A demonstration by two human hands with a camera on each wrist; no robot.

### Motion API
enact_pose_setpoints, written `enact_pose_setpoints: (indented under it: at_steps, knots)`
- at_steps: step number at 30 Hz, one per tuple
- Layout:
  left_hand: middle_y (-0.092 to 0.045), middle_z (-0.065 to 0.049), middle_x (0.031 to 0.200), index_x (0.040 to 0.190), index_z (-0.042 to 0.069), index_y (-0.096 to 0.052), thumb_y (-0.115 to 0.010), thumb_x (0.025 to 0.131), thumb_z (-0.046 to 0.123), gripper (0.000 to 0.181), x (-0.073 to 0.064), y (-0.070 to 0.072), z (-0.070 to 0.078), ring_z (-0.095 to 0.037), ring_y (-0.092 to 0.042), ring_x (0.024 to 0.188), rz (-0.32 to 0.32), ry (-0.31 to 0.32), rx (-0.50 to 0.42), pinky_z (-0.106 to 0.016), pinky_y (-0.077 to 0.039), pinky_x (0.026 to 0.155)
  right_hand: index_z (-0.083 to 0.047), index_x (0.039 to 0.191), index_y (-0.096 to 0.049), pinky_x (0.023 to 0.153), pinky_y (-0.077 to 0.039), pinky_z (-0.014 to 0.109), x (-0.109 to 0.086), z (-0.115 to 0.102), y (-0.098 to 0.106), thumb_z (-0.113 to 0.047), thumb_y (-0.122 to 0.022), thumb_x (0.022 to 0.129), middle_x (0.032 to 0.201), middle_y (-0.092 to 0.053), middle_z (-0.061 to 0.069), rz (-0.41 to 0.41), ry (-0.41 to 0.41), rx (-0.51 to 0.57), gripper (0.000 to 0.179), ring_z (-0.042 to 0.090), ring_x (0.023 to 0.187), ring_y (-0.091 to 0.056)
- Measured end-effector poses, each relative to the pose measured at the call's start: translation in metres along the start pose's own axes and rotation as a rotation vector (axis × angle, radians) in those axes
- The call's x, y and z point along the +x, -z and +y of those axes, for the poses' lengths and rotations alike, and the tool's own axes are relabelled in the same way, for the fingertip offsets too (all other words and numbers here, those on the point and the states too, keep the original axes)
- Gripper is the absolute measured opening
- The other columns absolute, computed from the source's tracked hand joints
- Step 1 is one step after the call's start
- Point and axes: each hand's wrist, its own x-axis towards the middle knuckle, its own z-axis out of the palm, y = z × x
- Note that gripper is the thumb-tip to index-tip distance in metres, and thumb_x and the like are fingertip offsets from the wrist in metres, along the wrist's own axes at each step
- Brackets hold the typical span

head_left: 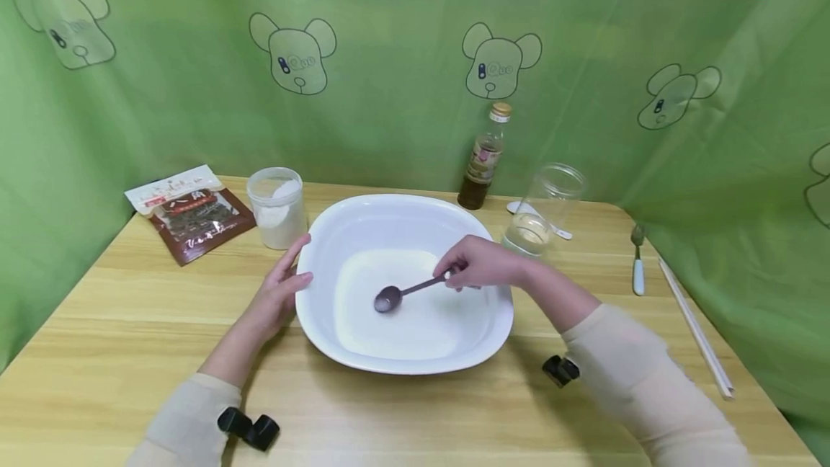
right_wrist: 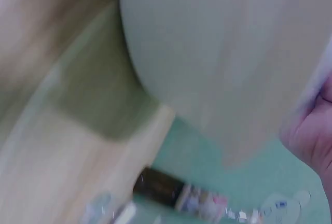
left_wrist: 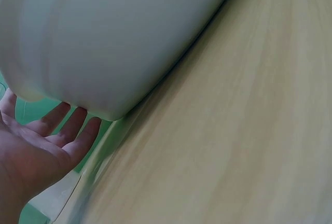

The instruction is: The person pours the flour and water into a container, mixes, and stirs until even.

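A white basin (head_left: 405,362) stands in the middle of the table. My left hand (head_left: 280,292) rests against its left side, with fairly straight fingertips touching the outer wall, as the left wrist view also shows. My right hand (head_left: 483,264) is over the basin's right part and pinches the handle of a dark brown spoon (head_left: 389,299). The spoon's bowl is low over the basin's middle and has a pale shine; whether it touches the bottom I cannot tell. In the right wrist view only part of the right hand (right_wrist: 311,136) shows, and the spoon is hidden.
Left of the basin are a tub of white powder (head_left: 279,218) and a brown seasoning packet (head_left: 197,215). A dark sauce bottle (head_left: 481,164), a clear jar (head_left: 534,225) and a white spoon (head_left: 563,234) stand or lie behind right. Farther right lie a fork (head_left: 638,272) and white chopsticks (head_left: 697,334).
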Motion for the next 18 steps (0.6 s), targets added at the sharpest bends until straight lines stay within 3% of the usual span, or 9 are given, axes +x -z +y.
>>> enact_pose_setpoints:
  at_steps: [2, 5, 11, 14, 18]
  knots:
    - [-0.022, -0.024, 0.132, 0.139, 0.014, -0.015, -0.044, 0.082, 0.004, 0.065, 0.000, 0.000, 0.000, -0.024, -0.048, 0.102, 0.000, 0.001, 0.003, -0.036, -0.045, 0.080, 0.001, 0.098, -0.063, 0.044, -0.040, 0.022, -0.010, 0.005, 0.007, -0.001, -0.057, 0.076, 0.064, -0.058, 0.002, 0.006, -0.007, -0.018, 0.022, 0.012, 0.053, -0.047]
    - [-0.022, -0.024, 0.133, 0.139, 0.013, -0.015, -0.044, 0.081, 0.004, 0.065, 0.000, 0.000, 0.001, -0.024, -0.047, 0.102, 0.002, 0.007, 0.012, -0.035, -0.045, 0.081, 0.004, 0.099, -0.062, 0.044, -0.040, 0.022, -0.017, 0.017, 0.018, 0.000, -0.056, 0.077, 0.067, -0.059, 0.005, 0.080, -0.043, -0.039, 0.023, 0.013, 0.054, -0.048]
    - [-0.022, -0.023, 0.133, 0.139, 0.013, -0.015, -0.044, 0.081, 0.005, 0.065, 0.000, 0.000, 0.001, -0.021, -0.048, 0.101, 0.009, 0.012, 0.023, -0.034, -0.045, 0.080, 0.007, 0.102, -0.059, 0.041, -0.037, 0.021, -0.005, 0.029, 0.022, 0.000, -0.054, 0.079, 0.069, -0.061, 0.009, 0.249, -0.123, 0.007, 0.025, 0.012, 0.050, -0.045]
    - [-0.023, -0.024, 0.132, 0.139, 0.013, -0.015, -0.044, 0.081, 0.004, 0.065, 0.000, 0.000, 0.001, -0.022, -0.048, 0.101, 0.009, 0.013, 0.022, -0.035, -0.045, 0.080, 0.006, 0.104, -0.058, 0.042, -0.036, 0.021, 0.009, 0.024, 0.014, 0.001, -0.053, 0.079, 0.073, -0.061, 0.012, 0.250, -0.131, 0.058, 0.027, 0.012, 0.049, -0.045]
    - [-0.023, -0.025, 0.131, 0.139, 0.013, -0.015, -0.044, 0.081, 0.004, 0.065, 0.000, 0.000, 0.001, -0.022, -0.048, 0.101, 0.008, 0.010, 0.016, -0.034, -0.045, 0.080, 0.005, 0.106, -0.057, 0.045, -0.040, 0.022, 0.028, 0.010, -0.002, 0.002, -0.052, 0.079, 0.075, -0.062, 0.015, 0.182, -0.089, 0.102, 0.027, 0.012, 0.049, -0.046]
